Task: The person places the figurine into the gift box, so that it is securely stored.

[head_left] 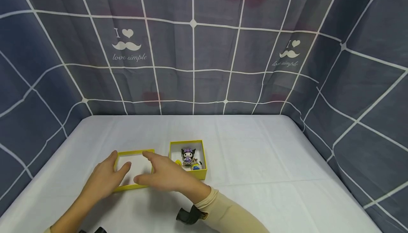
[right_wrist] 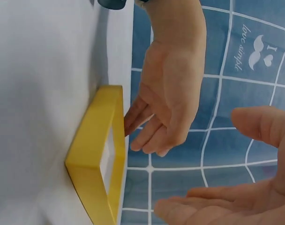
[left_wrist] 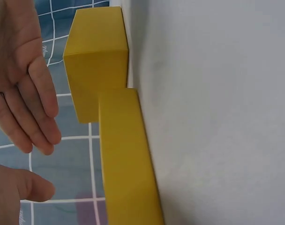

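A shallow yellow-sided box lid point(head_left: 130, 187) with a white inside lies open side up on the left of the table. Over its left edge is my left hand point(head_left: 103, 176), its fingertips near the far left corner. My right hand point(head_left: 164, 172) hovers over the lid's right side, thumb and fingers spread. In the right wrist view, the fingers of the left hand point(right_wrist: 168, 98) are loosely bent beside the lid point(right_wrist: 88, 145). Neither hand grips anything. To the right stands a deeper yellow box point(head_left: 199, 174), holding a small figurine with a purple bow point(head_left: 188, 156).
Beside the figurine in the box lie a small blue-and-yellow piece point(head_left: 196, 165) and a yellow piece point(head_left: 178, 162). A white cloth covers the table point(head_left: 271, 162). Grey-blue checked curtains point(head_left: 210, 49) enclose its back and sides.
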The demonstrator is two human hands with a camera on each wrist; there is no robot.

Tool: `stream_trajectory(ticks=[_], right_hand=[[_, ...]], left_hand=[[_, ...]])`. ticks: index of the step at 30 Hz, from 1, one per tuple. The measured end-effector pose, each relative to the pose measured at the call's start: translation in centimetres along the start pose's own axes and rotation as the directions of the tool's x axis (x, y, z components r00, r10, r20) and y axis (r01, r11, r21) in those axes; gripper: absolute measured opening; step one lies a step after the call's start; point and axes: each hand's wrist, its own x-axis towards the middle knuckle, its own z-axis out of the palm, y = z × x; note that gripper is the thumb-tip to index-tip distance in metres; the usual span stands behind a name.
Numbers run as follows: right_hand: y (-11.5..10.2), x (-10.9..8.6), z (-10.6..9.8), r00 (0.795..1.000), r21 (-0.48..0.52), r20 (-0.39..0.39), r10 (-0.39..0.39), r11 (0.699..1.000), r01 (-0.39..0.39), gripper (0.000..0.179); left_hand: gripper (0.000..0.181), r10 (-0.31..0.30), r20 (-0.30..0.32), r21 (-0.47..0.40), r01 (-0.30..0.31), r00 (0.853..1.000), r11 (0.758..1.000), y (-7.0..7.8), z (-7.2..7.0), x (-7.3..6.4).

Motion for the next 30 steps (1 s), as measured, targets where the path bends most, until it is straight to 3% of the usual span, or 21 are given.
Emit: stream_trajectory(ticks=[6,14,21,30], right_hand=[[-0.4,0.2,1.1,0.995,0.069,0.009,0.103,0.992,-0.103,0.085],[-0.3,0.5,2.8,0.972,0.21,-0.017,0.236,0.951,-0.228,0.088],[0.3,0.8,4.1,0.958,0.242,-0.046,0.284,0.933,-0.265,0.092],[1.0,1.3,4.7,0.933,0.353,-0.074,0.352,0.884,-0.305,0.088]], left_hand=[[0.08,-0.04,0.025,0.015,0.04,0.999,0.999,-0.3,0.2,-0.4],[0.081,-0.054,0.038,0.031,0.053,0.998,0.998,-0.7,0.6,-0.2],[0.075,-0.048,0.033,0.015,0.047,0.998,0.999,-1.0,0.8,-0.3],[0.081,-0.065,0.051,-0.002,0.065,0.997,0.998,-0.6,0.9,-0.7]])
